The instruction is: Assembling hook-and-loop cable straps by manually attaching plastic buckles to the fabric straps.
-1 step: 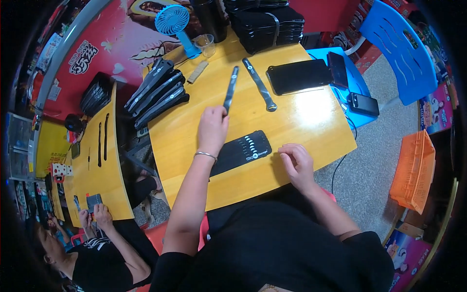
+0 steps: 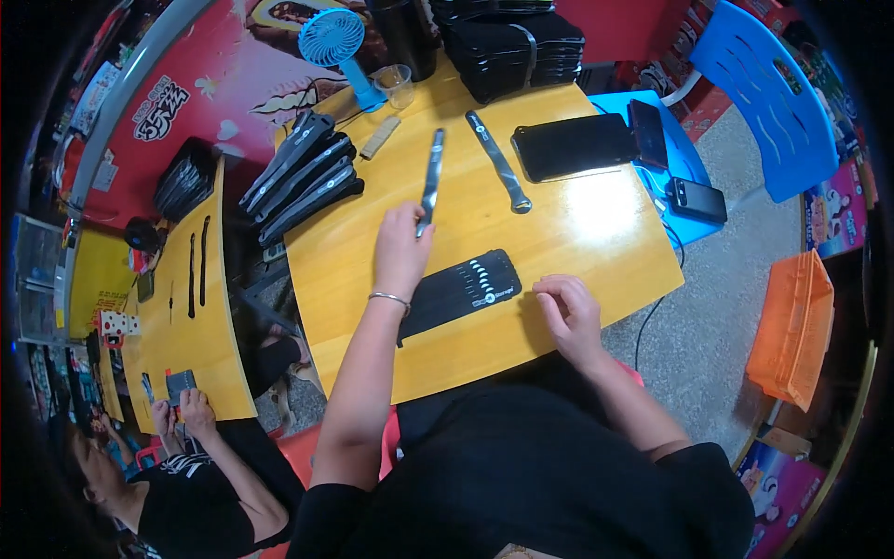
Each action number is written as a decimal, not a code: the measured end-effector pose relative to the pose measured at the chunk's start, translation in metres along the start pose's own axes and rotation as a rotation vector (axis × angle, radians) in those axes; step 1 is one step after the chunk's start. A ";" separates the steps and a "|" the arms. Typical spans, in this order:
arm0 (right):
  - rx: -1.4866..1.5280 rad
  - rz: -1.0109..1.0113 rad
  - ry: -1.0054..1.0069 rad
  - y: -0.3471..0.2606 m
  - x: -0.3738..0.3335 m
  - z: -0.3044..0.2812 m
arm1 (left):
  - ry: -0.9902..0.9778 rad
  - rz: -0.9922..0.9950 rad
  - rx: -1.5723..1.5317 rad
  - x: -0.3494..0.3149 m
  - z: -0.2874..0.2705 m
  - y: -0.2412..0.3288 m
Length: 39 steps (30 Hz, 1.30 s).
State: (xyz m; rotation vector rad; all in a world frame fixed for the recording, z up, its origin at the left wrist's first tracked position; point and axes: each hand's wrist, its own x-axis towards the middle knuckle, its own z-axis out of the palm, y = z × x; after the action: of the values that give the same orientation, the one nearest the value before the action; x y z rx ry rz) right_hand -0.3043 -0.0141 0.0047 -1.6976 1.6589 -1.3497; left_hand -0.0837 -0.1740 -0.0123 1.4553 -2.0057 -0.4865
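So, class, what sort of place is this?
Possibly a small handwork room: a banded stack of black pieces and a dark strap on the yellowish table, and another person handling a small dark piece at a second table.

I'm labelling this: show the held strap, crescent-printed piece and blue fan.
Held strap (image 2: pixel 432 181): head view, exposed length.
Crescent-printed piece (image 2: pixel 455 294): head view, middle.
Blue fan (image 2: pixel 333 41): head view, round grille.

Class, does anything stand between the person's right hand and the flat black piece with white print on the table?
Nothing visible does: only a narrow gap of bare table shows between the right hand and the black piece. The left hand, holding a dark strap, is by the piece's left end, outside that gap.
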 end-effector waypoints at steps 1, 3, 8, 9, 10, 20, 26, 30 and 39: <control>0.003 -0.001 -0.002 0.000 0.000 0.000 | -0.006 -0.086 -0.041 -0.002 -0.011 0.007; -0.002 0.009 -0.008 -0.002 0.001 0.001 | -0.037 -0.200 -0.083 -0.004 -0.019 0.000; 0.120 -0.005 -0.152 -0.022 0.014 0.005 | 0.186 -0.031 -0.238 -0.027 -0.037 0.009; 0.236 0.012 -0.217 -0.030 0.018 0.008 | 0.185 -0.033 -0.239 -0.037 -0.043 0.021; 0.238 0.017 -0.221 -0.035 0.019 0.013 | 0.101 -0.026 -0.384 -0.050 -0.054 0.041; 0.840 0.284 -0.766 -0.054 0.033 -0.004 | -0.151 -0.087 -0.500 -0.134 -0.087 0.071; 0.640 0.442 -0.524 -0.031 0.016 -0.008 | -0.108 -0.369 -0.863 -0.170 -0.077 0.040; 0.472 0.615 -0.470 -0.029 0.009 -0.009 | -0.064 -0.459 -0.898 -0.176 -0.079 0.033; 0.312 0.398 -0.439 -0.015 0.015 -0.002 | 0.035 -0.591 -0.977 -0.170 -0.074 0.009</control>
State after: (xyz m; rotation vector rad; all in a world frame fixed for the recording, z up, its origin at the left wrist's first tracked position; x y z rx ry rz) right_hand -0.3005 -0.0240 0.0226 -1.2807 1.3554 -0.9084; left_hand -0.0046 -0.0064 0.0049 1.3144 -0.9634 -1.4218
